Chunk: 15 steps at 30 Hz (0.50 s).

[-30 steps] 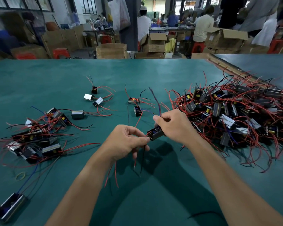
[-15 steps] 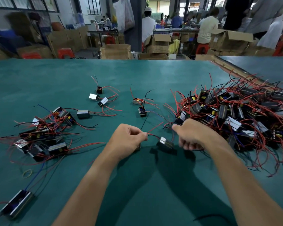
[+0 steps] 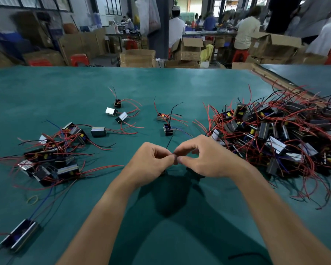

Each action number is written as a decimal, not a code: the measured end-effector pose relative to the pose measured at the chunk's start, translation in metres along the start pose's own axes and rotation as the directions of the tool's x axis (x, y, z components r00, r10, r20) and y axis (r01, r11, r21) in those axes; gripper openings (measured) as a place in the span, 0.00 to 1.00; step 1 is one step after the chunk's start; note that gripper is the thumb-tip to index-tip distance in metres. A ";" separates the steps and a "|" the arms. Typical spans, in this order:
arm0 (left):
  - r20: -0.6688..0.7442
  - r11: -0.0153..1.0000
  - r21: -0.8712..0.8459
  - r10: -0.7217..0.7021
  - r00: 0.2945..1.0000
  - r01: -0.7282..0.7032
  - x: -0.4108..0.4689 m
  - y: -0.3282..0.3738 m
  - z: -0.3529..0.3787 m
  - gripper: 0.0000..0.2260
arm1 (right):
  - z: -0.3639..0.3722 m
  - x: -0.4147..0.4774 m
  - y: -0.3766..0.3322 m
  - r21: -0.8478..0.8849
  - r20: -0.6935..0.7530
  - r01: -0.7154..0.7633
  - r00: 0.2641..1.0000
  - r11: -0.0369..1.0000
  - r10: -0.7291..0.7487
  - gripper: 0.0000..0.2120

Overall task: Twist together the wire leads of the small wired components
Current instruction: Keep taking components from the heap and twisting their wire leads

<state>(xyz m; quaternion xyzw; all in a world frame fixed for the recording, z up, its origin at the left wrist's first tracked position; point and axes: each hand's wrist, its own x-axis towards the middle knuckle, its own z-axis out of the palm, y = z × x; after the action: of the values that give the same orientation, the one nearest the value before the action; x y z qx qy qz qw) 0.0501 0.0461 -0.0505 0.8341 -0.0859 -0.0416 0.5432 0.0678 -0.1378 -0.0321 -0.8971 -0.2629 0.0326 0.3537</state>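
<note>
My left hand (image 3: pixel 151 162) and my right hand (image 3: pixel 206 159) meet fingertip to fingertip at the middle of the green table (image 3: pixel 161 83). Both pinch thin wire leads (image 3: pixel 168 144) between thumb and forefinger; a black lead rises from the pinch toward a small black component (image 3: pixel 168 130). The component that these leads belong to is hidden under my hands. A big tangled pile of components with red and black leads (image 3: pixel 275 134) lies to the right. A smaller pile of components (image 3: pixel 52 155) lies to the left.
Loose components (image 3: pixel 120 116) lie at the centre back, two more (image 3: pixel 162 117) nearer the middle. A long component (image 3: pixel 20 235) sits at the near left beside a yellow rubber band (image 3: pixel 32 199). Cardboard boxes (image 3: pixel 138 58) and seated people stand beyond the table's far edge.
The small component that my right hand held has dropped out of sight beneath my hands. Both hands have come together, and now each pinches the leads.
</note>
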 end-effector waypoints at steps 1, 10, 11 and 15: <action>-0.022 1.000 0.002 0.015 1.000 -0.015 0.000 0.000 0.001 0.10 | -0.001 0.000 0.000 0.002 0.013 0.001 1.000 1.000 -0.001 0.06; -0.400 0.978 0.187 0.163 0.902 -0.094 0.006 -0.007 0.005 0.04 | -0.008 0.001 0.008 -0.186 -0.163 -0.189 0.974 0.964 0.159 0.06; -0.379 0.964 0.251 0.178 0.908 -0.085 0.005 -0.008 0.006 0.06 | -0.008 0.001 0.010 -0.195 -0.166 -0.221 0.968 0.955 0.190 0.06; -0.237 0.948 0.310 0.146 0.961 -0.067 0.007 -0.011 0.010 0.16 | -0.006 0.003 0.019 -0.199 -0.105 -0.287 0.957 0.937 0.271 0.05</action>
<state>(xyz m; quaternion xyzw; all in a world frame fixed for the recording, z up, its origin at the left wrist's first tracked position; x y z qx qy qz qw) 0.0559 0.0401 -0.0644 0.8990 -0.0654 0.1099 0.4189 0.0806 -0.1514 -0.0397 -0.9585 -0.1211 0.0200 0.2574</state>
